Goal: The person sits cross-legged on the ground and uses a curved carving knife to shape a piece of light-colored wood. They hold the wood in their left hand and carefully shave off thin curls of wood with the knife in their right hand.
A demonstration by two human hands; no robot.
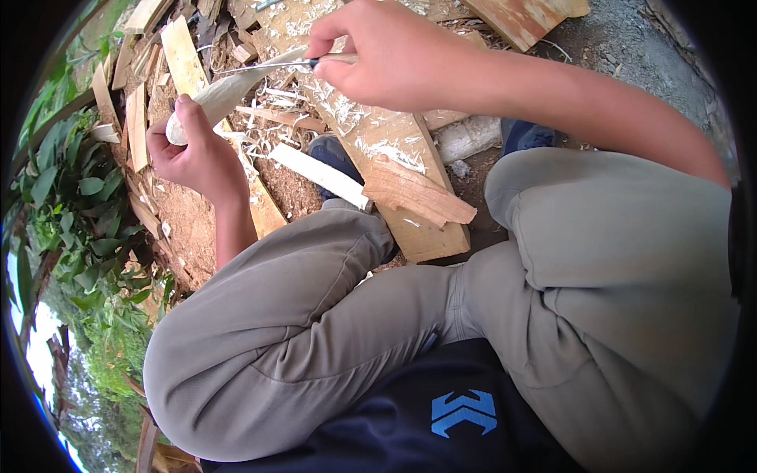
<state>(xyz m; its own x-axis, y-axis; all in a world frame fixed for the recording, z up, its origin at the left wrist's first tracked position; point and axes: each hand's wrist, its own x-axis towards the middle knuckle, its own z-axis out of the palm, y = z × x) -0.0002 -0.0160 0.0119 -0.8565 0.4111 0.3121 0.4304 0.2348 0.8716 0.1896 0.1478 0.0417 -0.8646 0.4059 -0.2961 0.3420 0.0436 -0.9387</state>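
My right hand (378, 51) is clamped on a knife (272, 65), blade lying on the pale stick (225, 91). My left hand (193, 150) grips the stick's lower end, so the stick spans between both hands. Below it: plank (394, 150), shavings (272, 150), bark chunk (418, 193), my knees.

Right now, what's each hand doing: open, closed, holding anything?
Left hand: closed around the pale wooden piece.
Right hand: closed on the knife, blade against the wood.
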